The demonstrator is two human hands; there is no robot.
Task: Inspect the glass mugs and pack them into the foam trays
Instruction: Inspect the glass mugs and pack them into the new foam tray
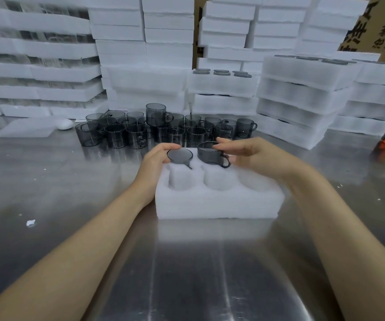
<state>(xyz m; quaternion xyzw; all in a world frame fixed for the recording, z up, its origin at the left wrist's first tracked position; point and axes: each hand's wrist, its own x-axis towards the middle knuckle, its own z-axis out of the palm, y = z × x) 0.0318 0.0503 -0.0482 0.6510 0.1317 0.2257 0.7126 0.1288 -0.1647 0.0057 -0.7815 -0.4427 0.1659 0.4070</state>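
Left hand curls its fingers round a mug sunk almost flush in the tray's back-left pocket. Beside it, a second mug stands half-risen from the back-middle pocket, right hand pinching its rim, handle pointing right. Front pockets show bare foam. Behind the tray, loose mugs crowd the steel table, foam stacks beyond.

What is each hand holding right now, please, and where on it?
Left hand: a smoky grey glass mug seated in the white foam tray, by its rim. Right hand: a second grey mug, also at the rim.
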